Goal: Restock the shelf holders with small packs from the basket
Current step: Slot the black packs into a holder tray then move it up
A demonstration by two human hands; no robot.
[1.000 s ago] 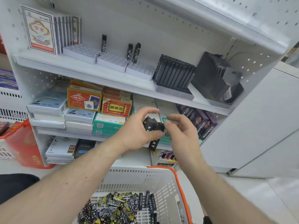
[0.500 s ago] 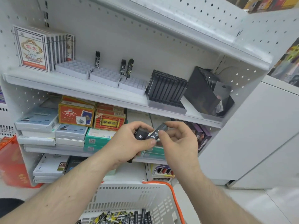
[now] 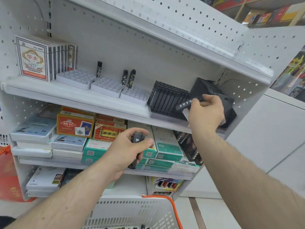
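My right hand [image 3: 206, 113] pinches one slim black pack [image 3: 186, 103] with white lettering and holds it up at the shelf, between the filled black holder [image 3: 166, 98] and the tilted black holder [image 3: 208, 87] to its right. My left hand [image 3: 130, 149] grips a few more black packs [image 3: 137, 141] lower down, in front of the middle shelf. The white basket [image 3: 132, 210] with an orange handle sits at the bottom edge, its contents mostly out of view.
Three white grid trays [image 3: 105, 85] hold three upright black packs on the top shelf, left of the black holders. White card boxes [image 3: 33, 61] stand at the far left. Stacked red, blue and green boxes [image 3: 105, 129] fill the shelves below. A red bag [image 3: 8, 176] hangs at left.
My right hand took one pack from the bundle and lifted it up and right to the black holders. My left hand stayed low with the remaining packs. The view tilted upward.
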